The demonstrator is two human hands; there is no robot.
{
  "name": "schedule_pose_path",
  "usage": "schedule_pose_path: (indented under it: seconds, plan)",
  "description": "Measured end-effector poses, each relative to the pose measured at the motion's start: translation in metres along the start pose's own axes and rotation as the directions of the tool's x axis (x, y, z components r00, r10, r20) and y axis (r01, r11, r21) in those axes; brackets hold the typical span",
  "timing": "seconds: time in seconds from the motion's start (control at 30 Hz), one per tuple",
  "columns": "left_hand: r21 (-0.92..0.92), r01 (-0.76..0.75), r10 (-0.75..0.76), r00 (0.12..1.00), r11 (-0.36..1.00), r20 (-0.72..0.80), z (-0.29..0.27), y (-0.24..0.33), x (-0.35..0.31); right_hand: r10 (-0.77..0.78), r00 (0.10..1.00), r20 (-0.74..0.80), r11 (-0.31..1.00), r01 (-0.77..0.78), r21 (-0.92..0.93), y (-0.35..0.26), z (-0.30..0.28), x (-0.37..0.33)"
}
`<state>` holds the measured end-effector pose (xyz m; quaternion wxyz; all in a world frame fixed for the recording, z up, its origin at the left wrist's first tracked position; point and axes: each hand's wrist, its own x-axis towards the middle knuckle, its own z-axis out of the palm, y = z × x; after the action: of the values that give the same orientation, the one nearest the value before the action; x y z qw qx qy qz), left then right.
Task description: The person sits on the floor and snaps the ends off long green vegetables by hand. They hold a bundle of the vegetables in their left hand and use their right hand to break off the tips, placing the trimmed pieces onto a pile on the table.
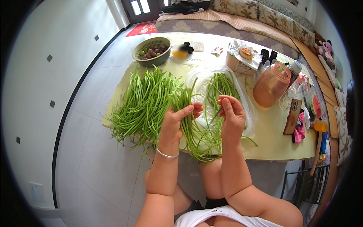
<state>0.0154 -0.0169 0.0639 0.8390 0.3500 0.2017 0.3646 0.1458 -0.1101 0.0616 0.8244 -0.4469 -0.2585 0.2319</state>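
Note:
My left hand [177, 119], a silver bangle on its wrist, is closed around a bunch of long thin green stems [191, 132]. The bunch droops over the table's near edge. To its right, my right hand [231, 113] is raised with thumb and fingertips pinched together; what lies between them, if anything, is too small to make out. A large heap of the same stems [145, 102] covers the left part of the table. More stems [223, 85] lie on a clear plastic bag [202, 100] behind and between my hands.
Behind the heap stands a green colander [160, 60] of grapes. A small box [236, 65] holds a round pastry. Farther right are an orange jug [270, 87], a bottle [295, 68], a phone [292, 117] and pink cloth [299, 130]. A sofa [227, 28] borders the far side.

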Motion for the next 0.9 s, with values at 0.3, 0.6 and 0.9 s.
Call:
schedule_pose_path:
  seconds: [0.3, 0.6, 0.9]
  plan:
    - [0.195, 0.048, -0.074, 0.989, 0.980, 0.129, 0.005, -0.005, 0.001, 0.127, 0.982, 0.138, 0.965, -0.155, 0.210, 0.002, 0.005, -0.001]
    - [-0.092, 0.064, -0.061, 0.998, 0.994, 0.034, -0.013, -0.005, 0.009, 0.019, 0.999, -0.036, 0.163, -0.039, -0.986, 0.045, -0.048, 0.023]
    - [-0.250, 0.126, -0.129, 0.992, 0.960, 0.004, -0.026, -0.007, 0.014, -0.116, 0.992, 0.052, 0.613, 0.113, -0.782, 0.034, -0.035, 0.018]
